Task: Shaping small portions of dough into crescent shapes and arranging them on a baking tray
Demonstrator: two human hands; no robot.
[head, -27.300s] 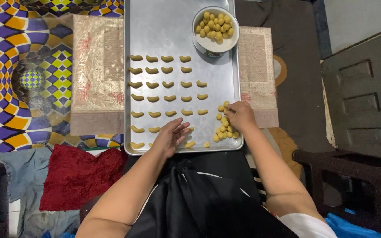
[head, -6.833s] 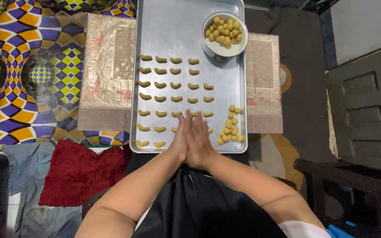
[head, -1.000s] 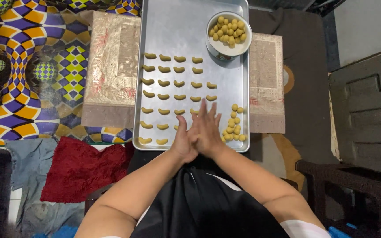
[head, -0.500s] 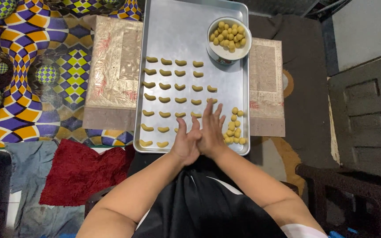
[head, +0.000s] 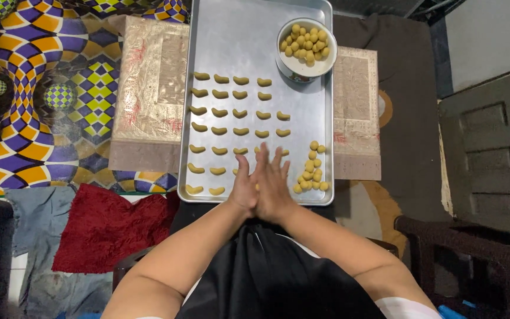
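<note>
Both hands are pressed palm to palm over the near edge of the metal baking tray [head: 231, 35], the left hand [head: 244, 188] a bit lower and the right hand [head: 274, 183] with fingers stretched flat toward the rows. There's probably a bit of dough squeezed between the palms, but honestly I can't tell from this angle, nothing of it shows. Neither hand is clenched, both are flat and open against each other. Right under and ahead of the fingertips are the crescent-shaped dough pieces [head: 219, 112], laid in neat rows across the tray's left and middle, and the hands cover part of the nearest rows. Just to the right of the right hand sits a loose pile of small dough balls [head: 311, 171] on the tray's near right corner, close but not touching. At the far right corner there's a white bowl [head: 306, 65] full of more yellow dough balls [head: 306, 42]. The tray rests on a gold patterned cloth [head: 149, 88], with a colourful geometric mat [head: 42, 88] off to the left and a red shaggy rug [head: 107, 236] near the left arm.
</note>
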